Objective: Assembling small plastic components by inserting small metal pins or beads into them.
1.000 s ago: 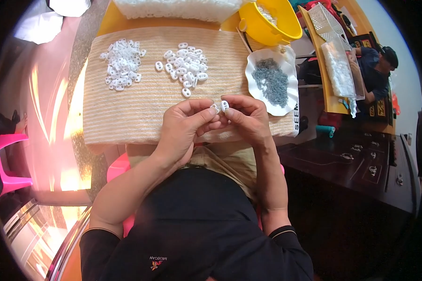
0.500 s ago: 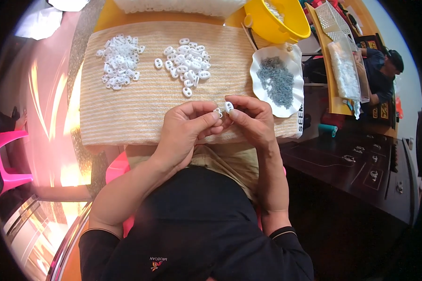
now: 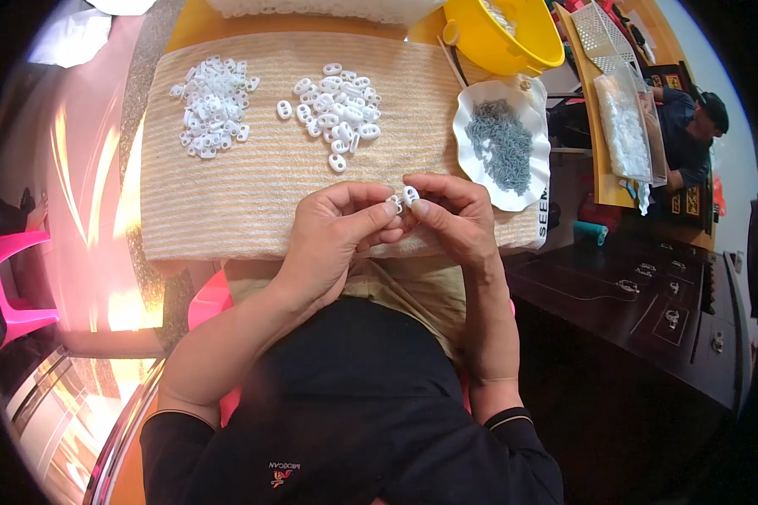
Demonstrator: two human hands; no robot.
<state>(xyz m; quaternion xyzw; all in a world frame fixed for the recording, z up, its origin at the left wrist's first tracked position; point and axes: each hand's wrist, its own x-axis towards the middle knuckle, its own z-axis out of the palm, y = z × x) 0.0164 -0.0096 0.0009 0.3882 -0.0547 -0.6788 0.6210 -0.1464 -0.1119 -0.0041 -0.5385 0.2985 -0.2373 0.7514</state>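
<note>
Over the near edge of the cloth, both my hands meet fingertip to fingertip. My left hand (image 3: pixel 344 223) pinches a small white plastic piece (image 3: pixel 396 204) with holes. Between the thumb and forefinger of my right hand (image 3: pixel 456 217) is a white oval plastic piece with two holes (image 3: pixel 410 194), held tilted right beside the other piece. Whether the two touch is hard to make out. Beyond my hands lies a pile of similar oval pieces (image 3: pixel 341 105), and farther left a pile of small white plastic pieces (image 3: pixel 212 105).
A striped beige cloth (image 3: pixel 253 198) covers the table. On its right sits a white wavy-rimmed dish (image 3: pixel 472 172) of small grey parts (image 3: pixel 501 143). Behind that stands a yellow basin (image 3: pixel 488 46). A clear bag of white pieces (image 3: pixel 328 8) lies at the back. Another person (image 3: pixel 691 118) sits at the far right.
The small piece in my left hand and the oval piece in my right are closer together. My arms have hardly moved; the view has shifted slightly.
</note>
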